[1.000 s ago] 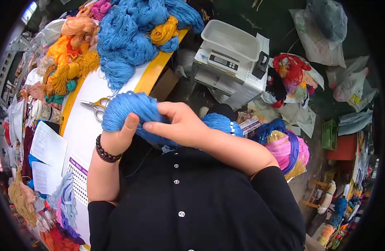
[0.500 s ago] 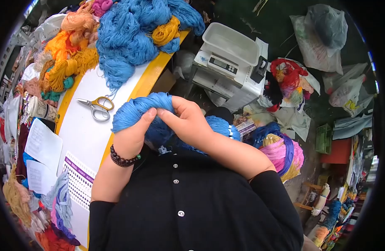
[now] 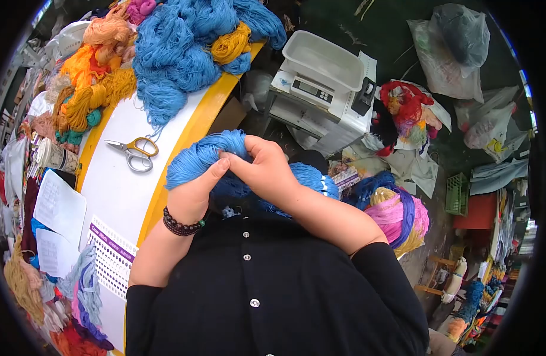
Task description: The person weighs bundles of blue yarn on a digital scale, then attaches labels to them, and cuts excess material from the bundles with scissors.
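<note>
A skein of blue thread (image 3: 199,159) is stretched between my two hands in front of my chest. My left hand (image 3: 193,193), with a dark beaded bracelet at the wrist, is closed round its near left part. At the skein's right end my right hand (image 3: 261,166) grips the strands, fingers curled over the top. Both thumbs meet at the middle of the thread; what lies between the fingertips is too small to make out. More blue thread with white ties (image 3: 313,180) hangs behind my right forearm. Scissors (image 3: 134,153) lie partly spread on the white table (image 3: 115,172), left of my hands.
A large heap of blue yarn (image 3: 184,53) covers the table's far end, beside orange and mustard skeins (image 3: 92,101). Ahead right stands a scale with a tray (image 3: 323,62). Printed sheets (image 3: 59,204) and a thread card (image 3: 110,252) lie at the left. Plastic bags (image 3: 454,53) rest on the floor.
My left hand has shifted a little to the right, its thumb now pressed against my right thumb. The skein looks slightly more bunched. My right hand has stayed nearly in place.
</note>
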The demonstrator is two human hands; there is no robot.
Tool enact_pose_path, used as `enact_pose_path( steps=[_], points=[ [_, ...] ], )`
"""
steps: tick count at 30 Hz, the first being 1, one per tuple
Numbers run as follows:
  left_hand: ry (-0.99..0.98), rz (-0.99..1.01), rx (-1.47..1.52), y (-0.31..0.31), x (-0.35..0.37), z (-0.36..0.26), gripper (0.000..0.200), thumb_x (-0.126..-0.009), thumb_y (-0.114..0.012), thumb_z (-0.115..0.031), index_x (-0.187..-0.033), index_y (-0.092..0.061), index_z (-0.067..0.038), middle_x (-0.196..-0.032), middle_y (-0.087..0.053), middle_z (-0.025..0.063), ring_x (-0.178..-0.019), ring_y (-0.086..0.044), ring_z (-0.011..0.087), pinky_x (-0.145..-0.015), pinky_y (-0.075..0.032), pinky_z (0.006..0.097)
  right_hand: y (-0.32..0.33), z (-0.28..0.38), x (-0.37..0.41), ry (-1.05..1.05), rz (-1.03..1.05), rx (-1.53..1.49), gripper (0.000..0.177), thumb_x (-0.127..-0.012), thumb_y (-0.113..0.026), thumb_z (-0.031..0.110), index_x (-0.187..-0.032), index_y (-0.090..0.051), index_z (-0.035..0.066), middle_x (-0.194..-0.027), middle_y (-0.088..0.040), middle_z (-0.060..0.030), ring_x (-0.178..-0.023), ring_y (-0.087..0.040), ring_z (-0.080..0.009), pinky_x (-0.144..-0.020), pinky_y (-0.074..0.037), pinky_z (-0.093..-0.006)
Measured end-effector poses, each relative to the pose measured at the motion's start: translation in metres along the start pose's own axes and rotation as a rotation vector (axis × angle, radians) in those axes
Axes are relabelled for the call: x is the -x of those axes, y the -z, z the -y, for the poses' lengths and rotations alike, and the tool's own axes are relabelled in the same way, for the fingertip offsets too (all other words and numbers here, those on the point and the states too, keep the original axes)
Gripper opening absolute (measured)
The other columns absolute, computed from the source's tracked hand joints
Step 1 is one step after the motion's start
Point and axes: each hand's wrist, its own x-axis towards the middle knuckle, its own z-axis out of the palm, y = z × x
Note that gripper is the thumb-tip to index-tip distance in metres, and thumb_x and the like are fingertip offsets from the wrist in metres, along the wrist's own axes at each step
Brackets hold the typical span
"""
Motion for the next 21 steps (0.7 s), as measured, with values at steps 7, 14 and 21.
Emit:
enact_pose_path(
  steps=[7,14,21],
  points=[
    [0.054,0.027,0.041,0.009,0.004,0.011,0.016,-0.09,-0.058,-0.009,-0.101,-0.062,0.001,-0.099,-0.061,0.0052,-0.092,-0.056,0.0137,-0.085,-0.043,0.0276,0.004,0.007,0.005,-0.203,0.166,-0.325,0.015,-0.083,-0.065,0.013,-0.089,-0.065,-0.001,-0.079,-0.065,-0.0001,-0.071,-0.055,-0.006,-0.066,-0.048,-0.0242],
    [0.142,-0.046,0.182,0.01,0.008,0.006,0.019,-0.093,-0.056,-0.014,-0.105,-0.063,-0.001,-0.103,-0.065,0.0081,-0.096,-0.06,0.0175,-0.089,-0.045,0.0308,0.008,0.023,0.013,-0.269,0.13,-0.686,0.015,-0.088,-0.06,0.008,-0.102,-0.062,0.001,-0.095,-0.066,-0.004,-0.085,-0.061,-0.0096,-0.077,-0.049,-0.0254],
    [0.147,0.028,0.227,0.009,0.007,-0.016,0.02,-0.093,-0.052,-0.016,-0.094,-0.062,0.002,-0.084,-0.064,0.0076,-0.084,-0.06,0.0195,-0.097,-0.041,0.0385,0.022,0.023,0.006,-0.178,-0.043,-0.731,0.014,-0.091,-0.056,0.017,-0.086,-0.056,0.005,-0.083,-0.064,-0.0059,-0.077,-0.061,-0.0179,-0.08,-0.047,-0.0328]
  ],
)
